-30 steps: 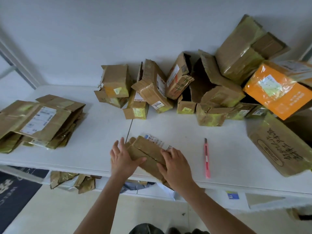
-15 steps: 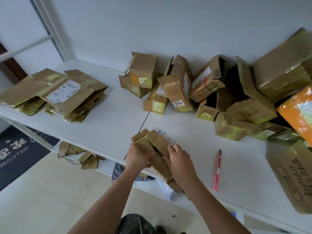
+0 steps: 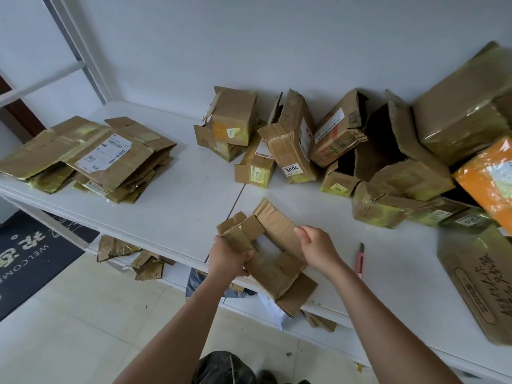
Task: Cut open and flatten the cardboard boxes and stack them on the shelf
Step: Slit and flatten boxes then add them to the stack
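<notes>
I grip the cut box (image 3: 266, 245) with my left hand (image 3: 230, 257) and right hand (image 3: 318, 248), spreading it to flatten on the bench (image 3: 171, 214).

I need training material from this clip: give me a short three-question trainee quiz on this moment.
1. True or false: both hands grip the cut box.
2. Where does the pink knife lie? A) in the right hand B) on the shelf C) on the floor
3. Fill in: the flattened stack lies to the person's ____.

Key: 1 true, the left hand too; 2 B; 3 left.
</notes>
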Demonstrator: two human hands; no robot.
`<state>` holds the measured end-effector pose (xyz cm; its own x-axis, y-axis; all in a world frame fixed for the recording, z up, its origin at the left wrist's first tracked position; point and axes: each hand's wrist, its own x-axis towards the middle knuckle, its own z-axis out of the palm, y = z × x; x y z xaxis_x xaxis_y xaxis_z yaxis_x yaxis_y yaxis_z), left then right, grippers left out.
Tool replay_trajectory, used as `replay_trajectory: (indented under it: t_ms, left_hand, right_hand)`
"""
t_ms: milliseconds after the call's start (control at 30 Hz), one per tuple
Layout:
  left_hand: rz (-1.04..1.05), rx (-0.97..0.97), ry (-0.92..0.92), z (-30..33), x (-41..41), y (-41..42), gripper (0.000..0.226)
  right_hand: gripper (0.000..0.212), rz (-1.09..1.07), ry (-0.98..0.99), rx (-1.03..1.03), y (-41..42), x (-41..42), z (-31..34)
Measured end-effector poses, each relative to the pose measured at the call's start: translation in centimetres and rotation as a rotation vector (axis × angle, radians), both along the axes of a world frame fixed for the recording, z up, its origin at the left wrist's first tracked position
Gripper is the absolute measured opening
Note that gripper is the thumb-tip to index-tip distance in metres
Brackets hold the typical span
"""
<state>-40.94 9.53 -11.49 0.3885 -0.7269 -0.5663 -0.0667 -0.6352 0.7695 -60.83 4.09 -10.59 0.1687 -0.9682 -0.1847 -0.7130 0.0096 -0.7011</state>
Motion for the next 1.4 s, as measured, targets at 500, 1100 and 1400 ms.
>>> replay_trajectory:
  t_ms: [500, 1100, 1400]
  left_hand:
    - [0.063, -0.090, 0.121, -1.0, 0.5, 0.7, 0.055]
    - [-0.152, 0.098, -0.136, 1.0, -1.7, -2.2, 0.045]
    - [0.003, 0.006, 0.526, 0.2, 2.9, 0.8, 0.036]
  right_hand:
    - [0.042, 0.104, 0.160, -0.357, 4.7, -0.1, -2.5]
    - [0.031, -0.077, -0.098, -0.230, 5.9, 0.0, -3.5]
    - [0.030, -0.078, -0.134, -0.208, 5.9, -0.1, -3.5]
